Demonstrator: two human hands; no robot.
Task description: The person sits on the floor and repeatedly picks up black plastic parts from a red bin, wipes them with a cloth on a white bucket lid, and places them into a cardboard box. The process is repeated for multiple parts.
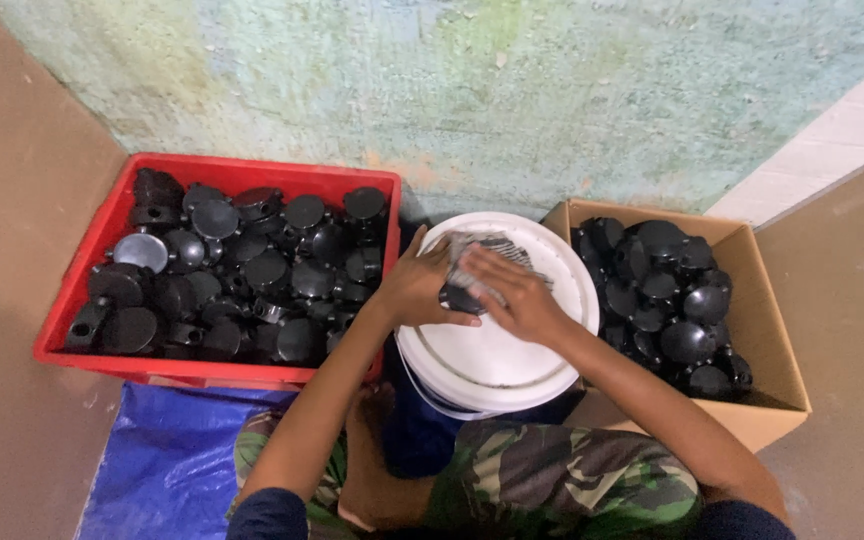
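**Hands at work over a white lid**

Left hand [414, 288] grips a black part [460, 299], fingers clamped round it, above the white lid [492, 350] of a bucket; right hand [512, 293] lies over the part, fingers together, pressing a grey cloth [477, 250]; red crate [92, 250] of black parts at left; cardboard box [767, 330] of the same at right; blue sheet [167, 455] below the crate.

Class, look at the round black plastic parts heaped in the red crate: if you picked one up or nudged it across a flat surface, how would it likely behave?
The black plastic parts look like moulded hollow shells, so each is probably stiff and light for its size. Their round lids suggest one set on edge might roll, though the side stubs would likely stop it soon. Their glossy faces hint at a slightly slippery grip. Heaped loosely in the red crate, neighbours may shift when one is lifted.
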